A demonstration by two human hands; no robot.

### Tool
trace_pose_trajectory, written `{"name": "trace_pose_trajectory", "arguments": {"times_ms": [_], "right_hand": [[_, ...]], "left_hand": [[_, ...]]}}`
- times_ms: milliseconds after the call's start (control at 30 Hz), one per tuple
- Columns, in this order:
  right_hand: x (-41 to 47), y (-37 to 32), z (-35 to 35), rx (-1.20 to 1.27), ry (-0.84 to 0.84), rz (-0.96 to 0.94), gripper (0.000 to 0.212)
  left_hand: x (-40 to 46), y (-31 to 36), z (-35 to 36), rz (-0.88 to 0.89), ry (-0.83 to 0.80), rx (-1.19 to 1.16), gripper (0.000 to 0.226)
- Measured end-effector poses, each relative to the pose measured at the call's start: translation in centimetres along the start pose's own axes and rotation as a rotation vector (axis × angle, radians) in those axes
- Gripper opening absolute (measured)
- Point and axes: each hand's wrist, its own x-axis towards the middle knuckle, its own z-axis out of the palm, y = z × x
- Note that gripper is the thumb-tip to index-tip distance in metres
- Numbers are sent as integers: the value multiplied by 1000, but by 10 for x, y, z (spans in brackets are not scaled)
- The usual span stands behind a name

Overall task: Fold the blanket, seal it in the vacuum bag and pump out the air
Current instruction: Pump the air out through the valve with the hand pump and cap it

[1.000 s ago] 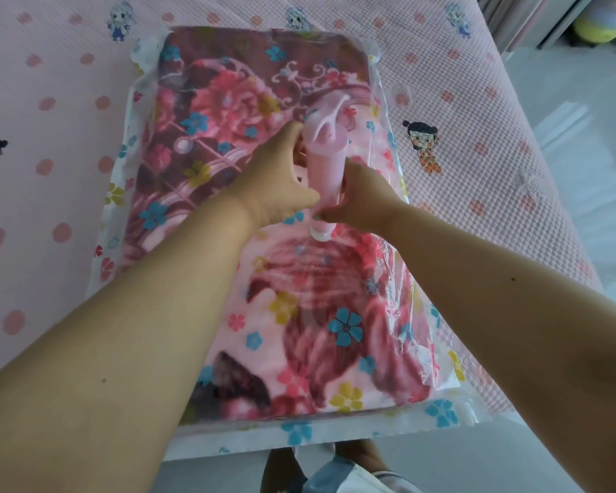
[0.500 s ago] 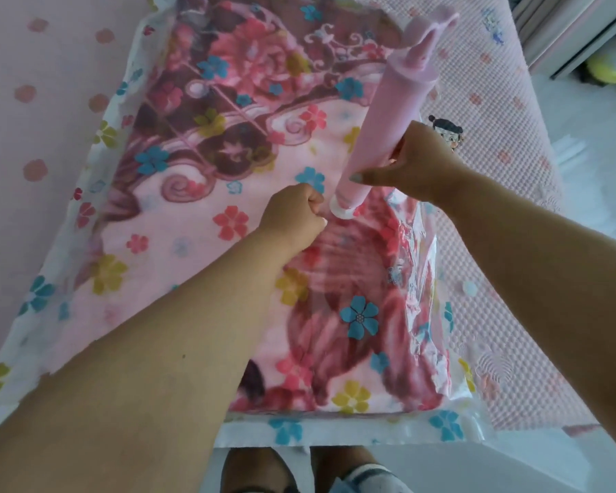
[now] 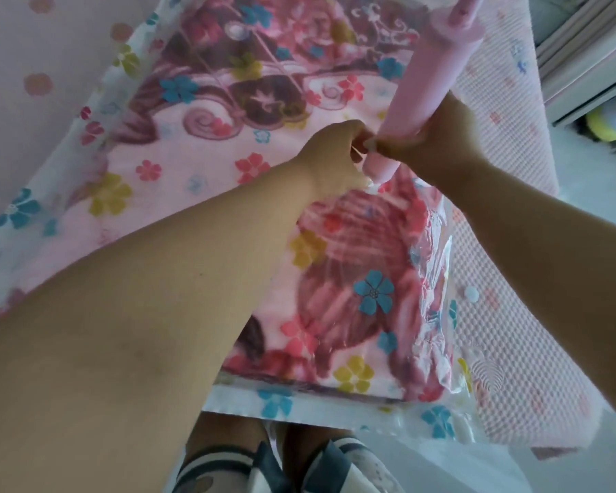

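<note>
- Item, pump [image 3: 431,90]: pink cylinder, tilted, top leaning to the far right, base set on the vacuum bag [image 3: 438,279] right of centre.
- Item, blanket [image 3: 228,144]: folded, floral, inside the bag, flat on the bed [image 3: 512,332].
- Risk: the base could slip off the valve, hidden under the hands, because the pump stood tilted; suction would then be lost.
- Risk: wrinkled film at the right edge could be drawn into the valve and block it.
- Risk: a partly closed seal at the near edge would let air back in.
- Grip, right hand [image 3: 438,137]: fingers curled tight round the lower barrel.
- Grip, left hand [image 3: 335,151]: fingers curled at the pump base; what they pinched could not be told.
</note>
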Motion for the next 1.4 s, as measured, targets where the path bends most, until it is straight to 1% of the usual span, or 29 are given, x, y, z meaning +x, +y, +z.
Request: {"name": "trace_pose_trajectory", "arguments": {"times_ms": [67, 133, 200, 267, 300, 333, 400, 467, 500, 567, 633, 667, 733, 800, 900, 967, 1033, 1100, 1167, 1267, 1333, 1400], "right_hand": [[-3, 0, 4, -19, 7, 9, 78], [-4, 2, 3, -40, -22, 29, 80], [-4, 4, -3, 83, -100, 21, 78], [-3, 7, -13, 282, -158, 2, 72], [-2, 8, -16, 327, -158, -15, 70], [-2, 7, -17, 322, -135, -33, 71], [-3, 1, -12, 230, -50, -71, 75], [-6, -7, -4, 153, 36, -107, 79], [-6, -10, -3, 127, 51, -117, 81], [-3, -10, -6, 120, -17, -123, 79], [-2, -6, -15, 181, -124, -129, 70], [-2, -4, -19, 196, -146, -138, 65], [-3, -3, -22, 156, -122, -164, 60], [-4, -8, -19, 124, -79, -182, 65], [-5, -14, -12, 88, -26, -192, 74], [-4, -15, -9, 59, 30, -188, 74], [-4, -14, -6, 37, 83, -171, 72], [-6, -10, -4, 24, 123, -141, 69], [-9, -8, -4, 47, 138, -113, 68], [-8, -7, -11, 109, 75, -57, 67], [-6, -6, -18, 139, 23, -5, 62], [-5, -7, -26, 157, -47, 29, 60]], "left_hand": [[4, 6, 3, 30, 18, 15, 47], [10, 7, 8, 57, 74, 37, 43], [14, 5, 10, 78, 87, 46, 39], [17, 2, 8, 73, 46, 48, 37], [17, 1, 6, 67, 21, 45, 39], [17, 1, 4, 62, -2, 34, 41], [18, 3, 2, 60, -25, 8, 48], [19, 6, 5, 56, 2, -8, 60], [19, 8, 7, 53, 23, -21, 65], [20, 9, 10, 58, 35, -23, 63], [21, 10, 10, 80, 8, 39, 57], [22, 9, 7, 82, -10, 59, 56], [23, 9, 4, 71, -54, 63, 55], [23, 8, 3, 78, -64, 70, 58], [22, 6, 8, 72, 34, 123, 66], [23, 3, 11, 69, 108, 192, 62], [24, 3, 13, 66, 134, 235, 55], [23, 5, 15, 50, 133, 246, 52], [21, 10, 13, 28, 98, 232, 49], [18, 15, 3, -20, -28, 235, 43], [16, 20, -8, -121, -41, 200, 38], [11, 34, -20, -324, 44, -9, 33]]}}
